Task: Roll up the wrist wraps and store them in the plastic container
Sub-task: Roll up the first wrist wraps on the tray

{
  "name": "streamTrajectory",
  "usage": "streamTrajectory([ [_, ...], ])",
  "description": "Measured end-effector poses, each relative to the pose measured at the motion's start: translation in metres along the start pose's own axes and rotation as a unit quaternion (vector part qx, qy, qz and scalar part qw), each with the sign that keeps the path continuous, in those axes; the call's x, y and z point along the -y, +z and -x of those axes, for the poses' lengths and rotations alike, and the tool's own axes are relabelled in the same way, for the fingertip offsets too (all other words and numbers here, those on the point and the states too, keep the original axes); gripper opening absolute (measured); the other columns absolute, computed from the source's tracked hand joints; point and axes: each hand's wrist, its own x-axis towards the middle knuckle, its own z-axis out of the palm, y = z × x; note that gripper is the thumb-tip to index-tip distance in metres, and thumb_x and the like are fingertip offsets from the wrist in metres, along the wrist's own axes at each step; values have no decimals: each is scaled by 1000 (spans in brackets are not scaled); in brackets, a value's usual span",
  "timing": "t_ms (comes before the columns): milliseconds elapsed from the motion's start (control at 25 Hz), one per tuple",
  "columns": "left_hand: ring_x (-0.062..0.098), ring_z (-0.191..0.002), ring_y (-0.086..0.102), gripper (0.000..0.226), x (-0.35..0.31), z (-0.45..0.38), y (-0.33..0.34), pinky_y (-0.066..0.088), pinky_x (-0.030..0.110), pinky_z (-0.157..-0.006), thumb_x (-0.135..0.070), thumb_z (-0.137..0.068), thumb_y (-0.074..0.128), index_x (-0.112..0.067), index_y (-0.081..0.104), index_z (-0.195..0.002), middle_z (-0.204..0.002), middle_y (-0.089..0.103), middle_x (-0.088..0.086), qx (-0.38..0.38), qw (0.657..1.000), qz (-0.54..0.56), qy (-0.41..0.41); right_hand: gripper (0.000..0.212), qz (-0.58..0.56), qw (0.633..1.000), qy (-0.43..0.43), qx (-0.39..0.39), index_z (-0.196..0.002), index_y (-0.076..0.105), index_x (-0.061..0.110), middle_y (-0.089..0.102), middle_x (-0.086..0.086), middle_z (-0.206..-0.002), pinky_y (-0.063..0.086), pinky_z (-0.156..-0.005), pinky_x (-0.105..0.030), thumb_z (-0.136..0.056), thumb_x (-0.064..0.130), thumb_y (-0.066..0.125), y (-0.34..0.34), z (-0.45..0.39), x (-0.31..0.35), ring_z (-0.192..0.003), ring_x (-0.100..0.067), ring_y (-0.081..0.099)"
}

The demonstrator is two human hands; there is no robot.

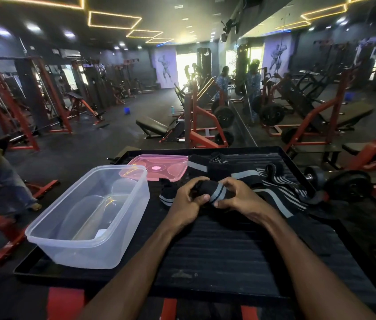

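Both hands work a partly rolled wrist wrap [211, 191] above the middle of a black ribbed tabletop [217, 245] in a gym. The left hand [188, 199] has a closed grip on the dark end of the roll, fingers curled over the top and the thumb pressed against its near side. The right hand [236, 196] clasps the other end, its fingers bent over the grey-banded part and the thumb tip touching the wrap from below. The two thumbs lie almost tip to tip beneath the bundle. A loose tail of the same wrap [167, 199], black with pale stripes, trails to the left onto the tabletop.

More unrolled wrist wraps [272, 181], black with grey and white stripes, lie spread across the far right of the tabletop, just beyond the right hand. The clear plastic container [90, 218] stands open at the left edge of the tabletop, near the left hand but not touching it; no wrap shows inside. Its pink lid [159, 167] lies flat behind it, partly tucked behind the container's far corner.

Red-framed weight machines [207, 125] and benches fill the dark floor behind, and a wall mirror [321, 77] runs along the right.
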Motion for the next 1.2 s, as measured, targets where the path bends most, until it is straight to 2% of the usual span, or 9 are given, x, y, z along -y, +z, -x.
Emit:
streamTrajectory([
  [240,-5,-116,56,59,-2,5,5,43,10,-96,6,-88,59,-31,56,-135,-132,60,-11,36,988,-142,48,36,81,995,-23,50,-112,63,11,71,-14,-104,55,-86,-36,-79,3,77,6,3,0,-94,-23,69],
  [440,4,-107,66,63,-10,16,6,55,26,-93,-22,-81,81,-23,51,-137,-121,67,-5,-85,996,-22,-5,40,23,999,-34,5,-112,61,5,71,-20,-104,56,-87,-45,-74,3,74,20,1,3,-92,-27,68],
  [560,-2,-99,66,57,-10,28,-5,55,20,-90,-20,-79,82,-20,53,-129,-107,68,-12,-125,991,-34,-28,36,62,997,-43,4,-107,62,8,71,-10,-95,55,-82,-45,-72,6,73,48,-1,7,-86,-21,66],
  [640,-6,-93,65,51,-10,39,-18,52,11,-84,-15,-79,82,-27,52,-119,-97,64,-21,-154,987,-42,-37,37,112,992,-57,21,-107,62,17,74,-2,-98,56,-85,-42,-72,19,74,65,-3,10,-89,-17,70],
  [760,-10,-90,64,53,-4,54,-40,52,13,-81,-12,-77,83,-31,49,-114,-97,65,-20,-183,980,-54,-55,39,232,969,-63,59,-96,61,26,66,-2,-97,57,-81,-38,-63,44,72,85,-9,20,-89,-17,67],
  [920,-3,-88,65,51,0,71,-59,52,15,-78,-15,-79,82,-27,52,-118,-102,65,-16,-201,972,-111,-51,13,261,962,-79,29,-82,67,15,72,-1,-82,57,-72,-40,-74,22,74,114,-11,29,-76,-15,68],
  [1040,1,-89,65,49,2,75,-69,48,8,-73,-16,-81,79,-31,47,-114,-101,64,-14,-199,968,-147,-45,17,226,971,-73,-22,-96,70,14,73,0,-88,57,-67,-26,-79,14,72,133,-10,26,-77,-9,68],
  [1120,3,-91,66,47,5,74,-72,51,13,-77,-14,-82,78,-33,49,-113,-104,68,-10,-194,967,-162,-40,24,216,972,-71,-62,-102,68,13,73,-1,-94,47,-60,-8,-79,10,72,144,-10,21,-78,-8,66],
  [1200,5,-93,68,48,8,74,-74,55,24,-83,-12,-81,76,-35,53,-116,-104,70,-10,-193,966,-172,-23,22,233,963,-81,-106,-100,66,12,70,-4,-97,40,-60,-4,-78,11,70,153,-12,14,-84,-14,63],
])
